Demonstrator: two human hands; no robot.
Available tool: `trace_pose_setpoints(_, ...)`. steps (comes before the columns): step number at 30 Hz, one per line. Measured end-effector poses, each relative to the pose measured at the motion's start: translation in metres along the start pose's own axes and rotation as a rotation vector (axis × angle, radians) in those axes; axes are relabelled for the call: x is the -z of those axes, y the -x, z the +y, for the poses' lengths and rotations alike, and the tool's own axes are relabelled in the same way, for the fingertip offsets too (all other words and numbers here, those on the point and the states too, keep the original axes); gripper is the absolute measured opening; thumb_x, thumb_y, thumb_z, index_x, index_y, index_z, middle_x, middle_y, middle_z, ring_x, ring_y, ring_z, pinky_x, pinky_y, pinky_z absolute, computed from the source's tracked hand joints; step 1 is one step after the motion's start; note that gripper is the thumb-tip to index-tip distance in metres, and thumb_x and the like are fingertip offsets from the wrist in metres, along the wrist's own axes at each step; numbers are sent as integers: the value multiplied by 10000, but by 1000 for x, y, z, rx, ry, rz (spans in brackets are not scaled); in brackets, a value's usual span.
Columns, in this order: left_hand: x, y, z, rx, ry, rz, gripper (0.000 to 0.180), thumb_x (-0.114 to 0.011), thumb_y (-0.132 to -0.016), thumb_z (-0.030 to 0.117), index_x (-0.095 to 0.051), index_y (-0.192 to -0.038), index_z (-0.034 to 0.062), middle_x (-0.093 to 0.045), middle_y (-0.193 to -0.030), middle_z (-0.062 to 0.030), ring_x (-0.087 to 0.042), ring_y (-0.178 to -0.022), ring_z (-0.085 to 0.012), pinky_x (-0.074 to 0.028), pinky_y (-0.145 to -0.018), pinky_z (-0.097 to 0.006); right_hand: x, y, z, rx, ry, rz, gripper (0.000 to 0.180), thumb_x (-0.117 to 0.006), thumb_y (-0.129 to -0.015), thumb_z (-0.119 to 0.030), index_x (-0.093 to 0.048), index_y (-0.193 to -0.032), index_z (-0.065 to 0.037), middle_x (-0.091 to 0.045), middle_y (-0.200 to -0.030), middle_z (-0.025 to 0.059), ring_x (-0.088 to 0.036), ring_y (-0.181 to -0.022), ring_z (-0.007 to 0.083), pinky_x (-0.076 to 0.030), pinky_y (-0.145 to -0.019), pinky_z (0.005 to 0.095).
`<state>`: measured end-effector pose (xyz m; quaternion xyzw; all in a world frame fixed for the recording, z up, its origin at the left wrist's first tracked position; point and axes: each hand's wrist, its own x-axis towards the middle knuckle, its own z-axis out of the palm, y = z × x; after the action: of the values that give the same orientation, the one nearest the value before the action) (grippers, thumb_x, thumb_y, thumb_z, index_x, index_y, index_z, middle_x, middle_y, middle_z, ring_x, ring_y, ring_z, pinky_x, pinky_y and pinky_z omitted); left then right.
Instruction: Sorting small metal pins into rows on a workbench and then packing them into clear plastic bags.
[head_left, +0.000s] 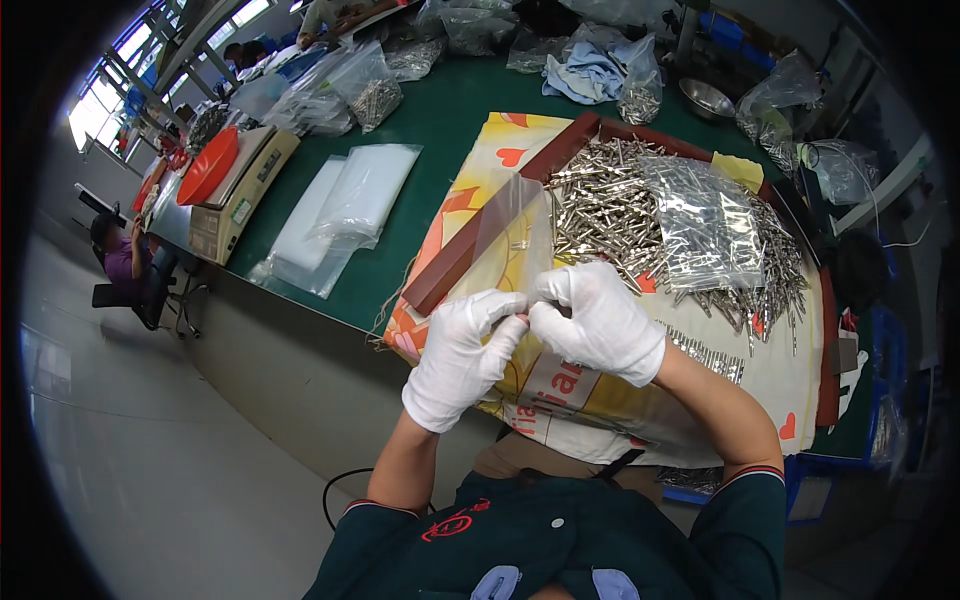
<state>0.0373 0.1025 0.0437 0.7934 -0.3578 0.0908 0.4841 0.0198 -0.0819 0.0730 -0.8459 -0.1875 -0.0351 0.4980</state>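
Observation:
Both hands wear white gloves and meet over the near edge of a patterned cloth (470, 195). My left hand (462, 355) and my right hand (598, 320) pinch the lower edge of a clear plastic bag (515, 235) that stands up between them. Whether anything lies inside the bag cannot be told. Beyond my right hand lies a heap of small silver metal pins (610, 205), with a filled clear bag of pins (712, 228) on top of it. A dark red frame (470, 255) borders the heap.
A stack of empty clear bags (345, 205) lies on the green table (440, 110) to the left. A cardboard box with an orange lid (228, 175) stands at the left edge. More bags of parts, a blue cloth (590, 70) and a metal bowl (706, 97) sit behind. Other people sit far left.

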Motion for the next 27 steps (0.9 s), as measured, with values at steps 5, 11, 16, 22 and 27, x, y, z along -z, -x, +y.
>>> trace_pose_setpoints(5,-4,-2,10,-109,-250,87,85,-655,-773,24,-604,-839,41,-574,-707,-105,-560,-640,-318,-424,-608,-406,-9,7,-1,183,185,189,155,-593,-771,-72,-581,-623,-25,-555,-552,162,-572,-486,310,-449,-479,354)
trace_pose_setpoints(11,-10,-3,18,-179,-310,318,97,-621,-743,-3,-547,-761,57,-503,-643,-97,-515,-592,-304,-397,-577,-401,-18,4,-10,268,166,304,133,-598,-735,-62,-552,-613,-32,-533,-557,155,-560,-492,316,-439,-480,375)
trace_pose_setpoints(16,18,2,8,247,71,686,98,-560,-813,0,-550,-716,17,-492,-592,-90,-478,-495,-159,-377,-498,-289,-15,16,-4,252,222,300,159,-596,-716,-41,-492,-596,-46,-484,-529,139,-524,-465,306,-412,-453,364)
trace_pose_setpoints(22,11,-2,7,-154,-517,374,152,-665,-724,29,-525,-704,86,-458,-597,-69,-461,-520,-275,-365,-538,-395,-9,19,-11,397,458,427,157,-699,-653,-93,-570,-737,-62,-574,-669,90,-565,-535,266,-425,-484,360)
trace_pose_setpoints(27,9,-9,19,-226,-596,244,145,-688,-728,87,-549,-765,100,-477,-643,-54,-500,-591,-265,-376,-574,-394,-15,30,-50,667,428,251,202,-676,-658,-137,-559,-788,-37,-562,-821,100,-590,-701,249,-486,-601,355)
